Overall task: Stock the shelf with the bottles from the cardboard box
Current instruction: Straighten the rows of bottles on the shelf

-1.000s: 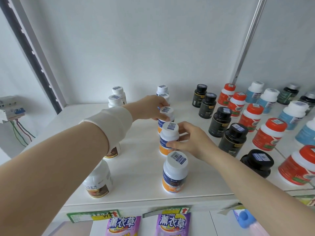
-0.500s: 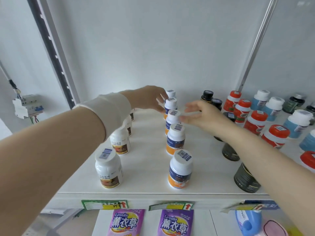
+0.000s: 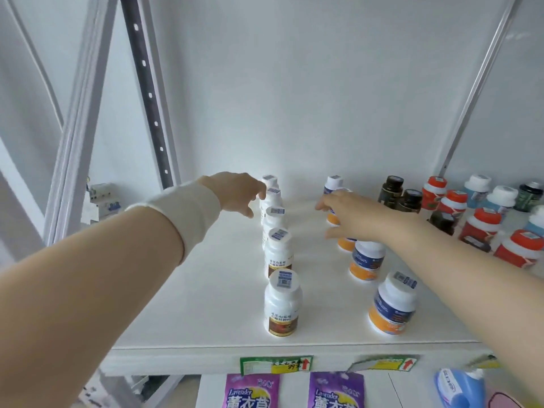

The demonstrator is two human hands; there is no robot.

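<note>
Well, from my seat I see both hands out over the white shelf (image 3: 206, 304), where the bottles stand upright in rows running front to back. The left hand (image 3: 238, 192), with a white cuff (image 3: 182, 213) on its wrist, is at the far end of the row of white bottles (image 3: 282, 304) with brown labels. Its fingers are loosely bent and hold nothing. The tips are just beside the second cap from the back, though blur keeps me from saying whether they touch it. The right hand (image 3: 353, 216) hovers over the back of the next row, the orange-and-blue bottles (image 3: 393, 304). Its fingers reach forward, relaxed, gripping nothing that I can make out, and the hand hides part of two bottles there. Further right stand black bottles (image 3: 391, 187), red-capped bottles (image 3: 482, 228) and blue bottles (image 3: 477, 189). On the shelf's front edge sit price tags (image 3: 275, 365), with purple lavender packets (image 3: 251, 391) below.
</note>
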